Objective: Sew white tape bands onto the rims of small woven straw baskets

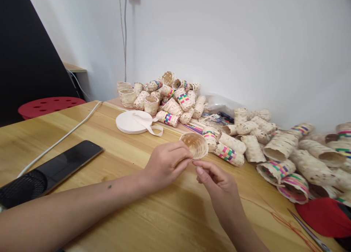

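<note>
My left hand (167, 164) is closed around the near left side of a small woven basket (197, 145). The pale basket is tilted, its round mouth turned partly toward me so that the inside shows. Just below its near rim, my right hand (219, 180) has thumb and forefinger pressed together, the fingertips close to the rim. Whatever lies in that pinch is too small to make out. Thin red thread (279, 217) trails over the table to the right of this hand. My left fingers hide part of the basket's wall.
Several woven baskets (184, 98), some with coloured bands, are heaped along the wall and down the right side. A roll of white ribbon (131, 122) lies behind my hands. At left rest a phone (72, 164) and white cable (65, 135); scissors (308, 230) and a red cloth item (323, 217) lie right.
</note>
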Tool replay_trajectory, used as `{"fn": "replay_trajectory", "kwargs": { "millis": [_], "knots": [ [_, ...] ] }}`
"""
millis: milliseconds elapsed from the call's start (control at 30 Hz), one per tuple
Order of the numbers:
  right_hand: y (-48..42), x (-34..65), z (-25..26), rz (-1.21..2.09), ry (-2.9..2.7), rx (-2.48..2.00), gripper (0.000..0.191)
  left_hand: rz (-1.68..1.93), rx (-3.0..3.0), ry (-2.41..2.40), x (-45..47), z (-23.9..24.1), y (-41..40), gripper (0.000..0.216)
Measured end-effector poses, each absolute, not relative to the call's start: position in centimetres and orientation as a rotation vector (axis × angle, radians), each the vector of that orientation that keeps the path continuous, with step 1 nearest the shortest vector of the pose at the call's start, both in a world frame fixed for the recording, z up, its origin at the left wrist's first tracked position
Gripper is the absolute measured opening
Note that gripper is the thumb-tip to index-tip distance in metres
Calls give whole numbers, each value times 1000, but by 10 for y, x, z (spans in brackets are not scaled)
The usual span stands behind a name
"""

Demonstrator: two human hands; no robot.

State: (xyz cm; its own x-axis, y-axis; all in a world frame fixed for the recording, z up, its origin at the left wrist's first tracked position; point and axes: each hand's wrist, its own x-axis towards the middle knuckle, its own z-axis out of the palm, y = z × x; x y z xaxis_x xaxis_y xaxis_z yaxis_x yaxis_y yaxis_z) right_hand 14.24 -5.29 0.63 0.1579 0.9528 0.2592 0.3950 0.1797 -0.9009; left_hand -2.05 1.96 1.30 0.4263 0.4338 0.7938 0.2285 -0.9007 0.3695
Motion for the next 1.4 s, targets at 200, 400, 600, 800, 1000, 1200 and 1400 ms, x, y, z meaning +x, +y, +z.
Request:
{"fn": "replay_trajectory", "kwargs": {
  "millis": [200,400,600,800,1000,1200,1400],
  "knots": [
    [-53,141,5,674,-1417,-1325,19,1649,2580,526,-21,13,15,6],
    [-56,142,5,559,-1518,-1223,11,1678,2708,446,-24,21,9,8],
    [-59,145,5,456,-1590,-1181,10,1701,2745,397,-26,24,5,9],
    [-58,143,5,487,-1556,-1240,14,1687,2768,407,-24,20,6,10],
    [-53,142,9,541,-1491,-1348,29,1634,2828,404,-21,12,13,16],
    [-42,149,4,909,-1380,-1348,26,1602,2859,542,-22,5,27,13],
    [-44,144,0,799,-1291,-1287,25,1590,2737,605,-20,1,24,16]
  ]
}}
